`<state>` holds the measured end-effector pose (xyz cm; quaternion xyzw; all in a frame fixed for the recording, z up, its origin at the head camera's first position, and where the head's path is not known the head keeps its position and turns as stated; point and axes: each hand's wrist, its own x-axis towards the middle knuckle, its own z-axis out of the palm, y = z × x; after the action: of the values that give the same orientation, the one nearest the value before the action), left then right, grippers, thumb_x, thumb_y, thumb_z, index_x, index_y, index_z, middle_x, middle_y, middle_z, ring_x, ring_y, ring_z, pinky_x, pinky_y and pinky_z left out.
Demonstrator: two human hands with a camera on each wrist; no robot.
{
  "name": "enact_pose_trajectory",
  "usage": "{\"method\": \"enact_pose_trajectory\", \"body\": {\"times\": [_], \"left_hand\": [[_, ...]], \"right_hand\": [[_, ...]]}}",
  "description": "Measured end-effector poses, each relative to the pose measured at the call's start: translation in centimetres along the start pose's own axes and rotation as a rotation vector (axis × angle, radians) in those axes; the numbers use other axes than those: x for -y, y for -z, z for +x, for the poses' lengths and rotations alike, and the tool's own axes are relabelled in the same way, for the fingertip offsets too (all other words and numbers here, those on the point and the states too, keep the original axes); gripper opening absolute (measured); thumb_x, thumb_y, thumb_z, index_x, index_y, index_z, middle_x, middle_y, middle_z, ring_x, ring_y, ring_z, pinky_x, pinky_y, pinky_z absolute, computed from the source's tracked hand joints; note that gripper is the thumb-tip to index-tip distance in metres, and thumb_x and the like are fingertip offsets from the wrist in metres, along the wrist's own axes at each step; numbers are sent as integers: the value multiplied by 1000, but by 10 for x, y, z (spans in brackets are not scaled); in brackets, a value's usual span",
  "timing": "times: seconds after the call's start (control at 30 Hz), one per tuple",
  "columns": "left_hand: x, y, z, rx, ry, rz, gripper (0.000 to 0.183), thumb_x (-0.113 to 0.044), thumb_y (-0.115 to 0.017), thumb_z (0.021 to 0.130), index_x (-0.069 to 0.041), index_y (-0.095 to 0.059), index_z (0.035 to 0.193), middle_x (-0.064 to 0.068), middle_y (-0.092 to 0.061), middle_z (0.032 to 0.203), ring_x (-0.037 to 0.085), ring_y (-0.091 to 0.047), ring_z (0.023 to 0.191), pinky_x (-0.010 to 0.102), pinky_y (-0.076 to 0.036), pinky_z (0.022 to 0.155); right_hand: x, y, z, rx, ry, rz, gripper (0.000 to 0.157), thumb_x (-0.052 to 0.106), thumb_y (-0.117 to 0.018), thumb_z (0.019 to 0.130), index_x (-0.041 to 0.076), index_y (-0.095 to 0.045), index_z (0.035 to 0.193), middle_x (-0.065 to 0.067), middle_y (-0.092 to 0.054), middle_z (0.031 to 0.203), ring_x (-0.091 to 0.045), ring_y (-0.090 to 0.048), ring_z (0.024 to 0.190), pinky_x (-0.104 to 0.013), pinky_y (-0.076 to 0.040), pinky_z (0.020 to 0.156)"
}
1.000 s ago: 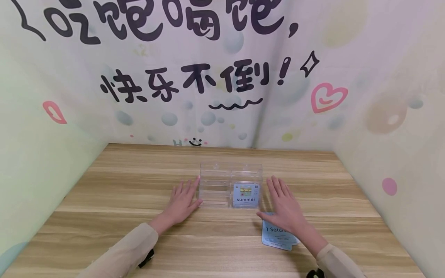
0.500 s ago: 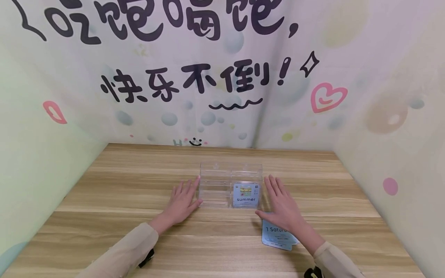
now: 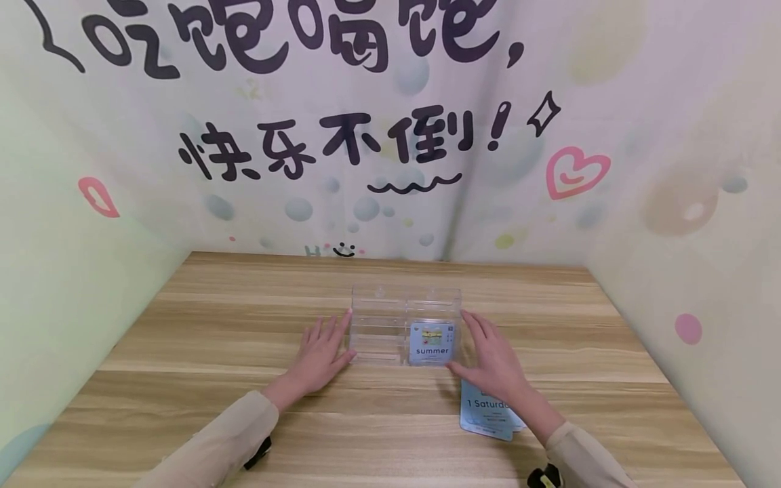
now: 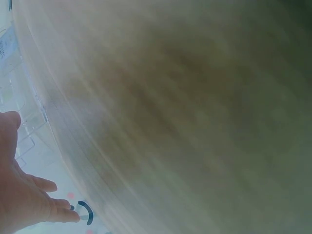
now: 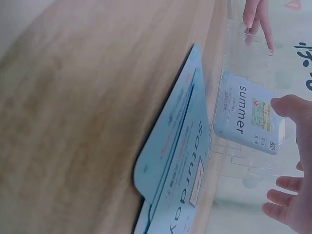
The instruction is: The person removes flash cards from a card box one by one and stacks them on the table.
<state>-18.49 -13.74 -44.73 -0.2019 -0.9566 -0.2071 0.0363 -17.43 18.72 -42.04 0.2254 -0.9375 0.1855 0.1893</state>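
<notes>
A clear plastic box (image 3: 377,324) with compartments stands mid-table in the head view. Its front right compartment holds a blue card (image 3: 432,336) printed "summer", which the right wrist view also shows. My left hand (image 3: 316,362) lies along the box's left side, fingers extended and fingertips at the wall. On the other side, my right hand (image 3: 499,362) has its thumb at the front right corner and its fingertips at the right wall. Blue cards (image 3: 484,421), the top one printed "Saturday", lie partly hidden under the right hand and wrist.
The wood-grain table (image 3: 213,325) runs back to a printed cloth backdrop (image 3: 274,203) with large black characters. Pale walls close in the left and right sides. The cards lie overlapping, close to the box's front right corner.
My right hand has moved left, from beside the box up to its right wall and front corner. More of the "Saturday" card now shows. My left hand has stayed in place.
</notes>
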Motion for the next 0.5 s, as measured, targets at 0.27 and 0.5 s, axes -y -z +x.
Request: {"method": "enact_pose_trajectory", "body": {"times": [0.27, 0.5], "left_hand": [[-1, 0, 0, -28, -10, 3, 70, -34, -49, 93, -11, -10, 146, 30, -27, 140, 53, -17, 128, 67, -15, 99], [-2, 0, 0, -32, -9, 1, 70, -34, -50, 93, -11, -11, 146, 30, -27, 140, 53, -18, 128, 67, -15, 98]], "right_hand": [[2, 0, 3, 11, -119, 162, 85, 33, -78, 68, 4, -37, 135, -19, -44, 131, -35, -45, 116, -51, -41, 91], [3, 1, 6, 33, -220, 323, 79, 25, -78, 69, 2, -39, 134, -19, -48, 124, -33, -49, 107, -46, -48, 82]]}}
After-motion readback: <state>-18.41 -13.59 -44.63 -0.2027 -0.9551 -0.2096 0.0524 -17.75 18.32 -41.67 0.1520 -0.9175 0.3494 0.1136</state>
